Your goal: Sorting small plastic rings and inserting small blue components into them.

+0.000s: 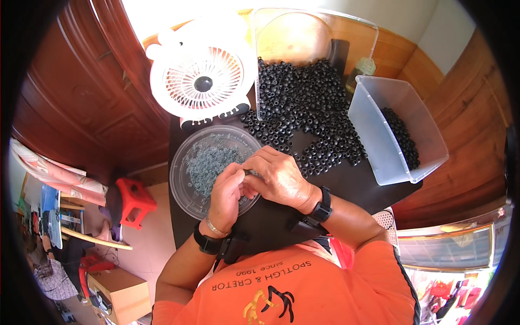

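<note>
My left hand [226, 190] and my right hand [283, 176] meet over the right side of a round clear plastic tray [180, 190]. Their fingertips are pinched together around a small dark piece [248, 172], mostly covered by the fingers, so its exact kind is hidden. A heap of tiny blue-grey pieces [208, 165] lies in the tray below and to the left of my hands. Just beyond my right hand, many black ring-shaped parts [319, 154] are spread over the dark tabletop [271, 225].
A clear bin [377, 32] lies tipped at the back, black parts spilling out. Right of it stands a translucent bin [379, 135] with more black parts inside. A white animal-shaped fan [203, 70] stands back left. A red stool [135, 201] and another person [57, 279] are at left.
</note>
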### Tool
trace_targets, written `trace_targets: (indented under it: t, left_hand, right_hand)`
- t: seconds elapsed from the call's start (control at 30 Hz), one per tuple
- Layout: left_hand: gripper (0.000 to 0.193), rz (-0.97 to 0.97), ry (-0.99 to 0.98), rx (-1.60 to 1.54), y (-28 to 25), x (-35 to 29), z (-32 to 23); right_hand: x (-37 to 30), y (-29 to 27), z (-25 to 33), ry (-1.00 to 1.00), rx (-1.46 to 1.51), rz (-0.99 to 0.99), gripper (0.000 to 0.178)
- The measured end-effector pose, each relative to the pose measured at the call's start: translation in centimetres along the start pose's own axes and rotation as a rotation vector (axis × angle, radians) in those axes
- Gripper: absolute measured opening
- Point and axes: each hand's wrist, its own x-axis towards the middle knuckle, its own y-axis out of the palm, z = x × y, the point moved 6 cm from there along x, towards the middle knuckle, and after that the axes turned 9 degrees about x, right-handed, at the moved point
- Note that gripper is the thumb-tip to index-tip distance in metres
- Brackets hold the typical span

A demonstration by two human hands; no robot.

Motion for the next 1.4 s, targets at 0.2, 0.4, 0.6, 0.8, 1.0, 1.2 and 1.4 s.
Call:
trace_targets:
  t: [0.2, 0.4, 0.6, 0.8, 1.0, 1.2, 1.4]
  left_hand:
    - [0.023, -0.008, -0.027, 0.038, -0.5, 0.0, 0.3]
    - [0.019, 0.007, -0.061, 0.028, -0.3, 0.1, 0.5]
    - [0.020, 0.011, -0.076, 0.000, -0.2, 0.0, 0.3]
    - [0.019, 0.013, -0.067, 0.014, -0.4, 0.0, 0.3]
    - [0.020, 0.002, -0.061, 0.021, -0.5, 0.0, 0.2]
    - [0.020, 0.007, -0.065, 0.032, -0.4, 0.0, -0.1]
    - [0.019, 0.004, -0.084, 0.028, -0.7, -0.1, 0.1]
  right_hand:
    - [0.9, -5.3, -0.6, -0.036, -0.249, -0.274, 0.024]
    - [-2.0, -18.0, -1.8, 0.076, -0.744, -0.882, 0.025]
    - [-3.3, -19.1, -3.1, 0.122, -0.839, -0.958, 0.025]
    - [-0.9, -11.8, -7.5, 0.228, -0.477, -0.442, 0.008]
    - [-3.0, -7.7, -12.3, 0.402, -0.608, -0.062, 0.013]
    - [-3.1, -6.7, -13.8, 0.495, -0.677, 0.046, 0.017]
    - [-1.9, -6.3, -11.0, 0.471, -0.256, -0.033, 0.012]
